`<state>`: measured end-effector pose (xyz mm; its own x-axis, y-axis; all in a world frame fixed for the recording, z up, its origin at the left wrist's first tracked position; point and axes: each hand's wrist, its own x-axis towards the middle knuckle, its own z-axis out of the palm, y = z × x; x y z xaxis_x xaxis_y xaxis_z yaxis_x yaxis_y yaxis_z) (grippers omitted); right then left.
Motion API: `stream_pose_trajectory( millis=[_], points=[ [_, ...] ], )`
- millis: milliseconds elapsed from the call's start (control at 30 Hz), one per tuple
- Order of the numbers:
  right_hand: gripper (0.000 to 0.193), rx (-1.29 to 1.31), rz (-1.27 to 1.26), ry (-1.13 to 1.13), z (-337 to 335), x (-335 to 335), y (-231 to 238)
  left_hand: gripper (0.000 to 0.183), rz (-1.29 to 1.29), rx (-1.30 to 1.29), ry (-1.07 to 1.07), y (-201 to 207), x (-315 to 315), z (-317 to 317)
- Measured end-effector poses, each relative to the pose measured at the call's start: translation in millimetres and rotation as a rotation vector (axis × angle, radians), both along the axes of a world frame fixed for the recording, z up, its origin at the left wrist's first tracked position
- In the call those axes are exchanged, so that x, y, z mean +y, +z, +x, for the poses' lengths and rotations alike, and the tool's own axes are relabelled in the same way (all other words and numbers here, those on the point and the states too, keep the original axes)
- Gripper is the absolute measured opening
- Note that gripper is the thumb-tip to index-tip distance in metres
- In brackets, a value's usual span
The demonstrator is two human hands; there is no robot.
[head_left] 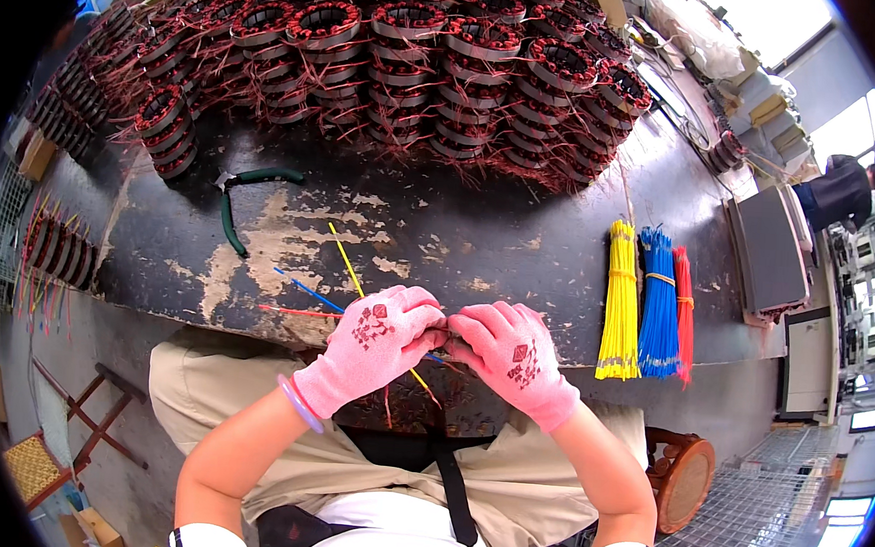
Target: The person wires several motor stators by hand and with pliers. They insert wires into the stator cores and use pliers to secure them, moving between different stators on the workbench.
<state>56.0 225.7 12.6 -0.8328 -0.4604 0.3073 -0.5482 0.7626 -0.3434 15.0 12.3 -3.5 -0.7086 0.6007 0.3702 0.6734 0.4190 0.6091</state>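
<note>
Both hands wear pink gloves and meet over my lap at the table's front edge. My left hand (379, 335) is closed round a yellow wire (346, 258), a blue wire (308, 292) and a red wire (295, 311), whose ends fan out over the table and below the hand. My right hand (513, 356) pinches at the same spot, fingertips against those of the left. What lies between the fingertips is hidden. Green-handled cutting pliers (263, 176) lie spread on the table, beyond the left hand.
Stacks of motor stators (400, 61) with red windings fill the table's far side. At right lie yellow (620, 300), blue (660, 302) and red wire bundles (682, 314). A short stator stack (166, 132) stands at left. A wooden stool (683, 479) is by my right knee.
</note>
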Motion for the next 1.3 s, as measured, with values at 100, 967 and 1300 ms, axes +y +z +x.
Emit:
stream_pose_trajectory(
  millis=[100, 967, 1300],
  points=[
    [0.019, -0.346, -0.353, -0.095, -10.6, -0.5, -10.2, 0.016, -0.005, 0.001, -0.006, 1.7, 0.4, -1.6],
    [0.019, -0.081, -0.077, -0.014, 3.9, 1.7, 6.5, 0.014, 0.020, -0.027, -0.036, 1.0, -0.9, -1.7],
    [0.025, -0.652, -0.457, -0.355, -2.3, -2.6, 11.4, 0.015, 0.034, -0.032, -0.049, -0.3, -3.9, -2.8]
  ],
)
